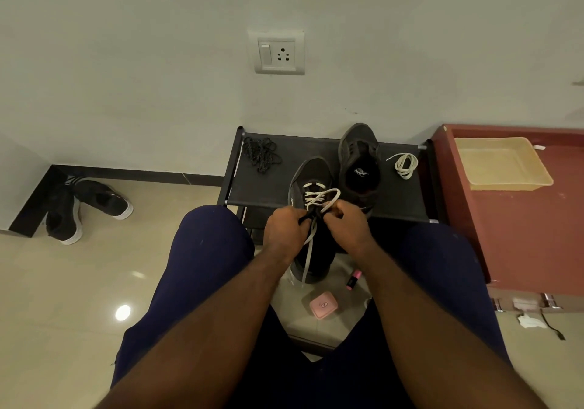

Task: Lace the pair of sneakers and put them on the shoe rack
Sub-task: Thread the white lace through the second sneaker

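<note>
**Q:** What are the two hands doing?
**A:** The left hand (pixel 286 225) and the right hand (pixel 346 223) are meeting over the near sneaker (pixel 311 173); both sets of fingers are curling tightly. The left fingers (pixel 300 219) are pinching one strand of the white lace (pixel 319 196); the right fingers (pixel 331 217) are pinching a loop of the same lace, which is arching up over the eyelets; a free end is trailing down the shoe.

**Q:** Where is that sneaker lying?
**A:** Its toe is pointing at the wall and overlapping the front edge of the shoe rack (pixel 271 184); its heel is hanging lower, between the person's knees; whether it is touching the floor cannot be told.

**Q:** And its partner?
**A:** The second sneaker (pixel 358 155) is sitting on the rack's top shelf, just beside the first, on its right; a coiled white lace (pixel 405 163) is lying farther right; a tangle of black lace (pixel 261 154) is lying at the shelf's far left corner.

**Q:** What else is appearing?
**A:** Another pair of dark shoes (pixel 82 206) is lying on the floor at the left; a pink case (pixel 324 305) and a pink marker (pixel 353 279) are lying on the floor below the hands; a tan tray (pixel 502 163) is resting on the red-brown surface (pixel 521 225) at the right.
</note>
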### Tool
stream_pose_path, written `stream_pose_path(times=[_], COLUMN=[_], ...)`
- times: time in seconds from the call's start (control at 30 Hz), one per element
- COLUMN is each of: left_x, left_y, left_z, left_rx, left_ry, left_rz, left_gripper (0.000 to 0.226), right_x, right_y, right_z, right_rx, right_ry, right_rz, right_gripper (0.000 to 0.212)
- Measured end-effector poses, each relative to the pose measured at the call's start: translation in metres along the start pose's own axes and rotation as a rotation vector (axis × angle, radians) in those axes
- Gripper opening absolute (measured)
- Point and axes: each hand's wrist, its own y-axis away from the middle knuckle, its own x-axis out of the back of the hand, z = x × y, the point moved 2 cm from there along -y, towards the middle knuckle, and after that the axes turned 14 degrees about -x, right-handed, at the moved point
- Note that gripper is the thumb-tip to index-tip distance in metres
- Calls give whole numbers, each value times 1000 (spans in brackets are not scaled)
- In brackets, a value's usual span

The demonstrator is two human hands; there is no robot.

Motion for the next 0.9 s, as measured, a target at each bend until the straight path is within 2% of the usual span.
stream_pose_path(times=[0.07,0.13,0.2,0.3,0.37,0.5,0.57,0.63,0.8,0.9], left_x=[0,0,0,0,-1,-2,-2,-2,-1,0], left_y=[0,0,0,0,0,-1,-1,0,1,0], left_z=[0,0,-1,-2,-3,-2,-1,0,-1,0], left_rx=[-1,-6,-9,-3,3,17,12,13,16,17], left_ry=[-6,-7,-1,10,16,33,8,-8,-21,-1], left_rz=[-3,-12,-14,-7,-14,-14,-13,-22,-22,-18], left_gripper=[20,19,18,21,22,22,22,22,20,21], right_x=[-3,-1,6,28,34,15,1,-7,-5,7], right_y=[1,1,1,0,0,0,2,5,4,9], right_z=[1,-2,-9,-21,-22,-7,1,5,-1,-19], right_rx=[71,84,47,-18,-28,-101,-43,23,50,-24], right_ry=[97,81,-118,-489,-558,-429,-169,17,16,-345], right_rz=[61,75,72,185,227,91,53,97,95,78], right_gripper=[20,19,15,20,21,23,21,20,13,12])
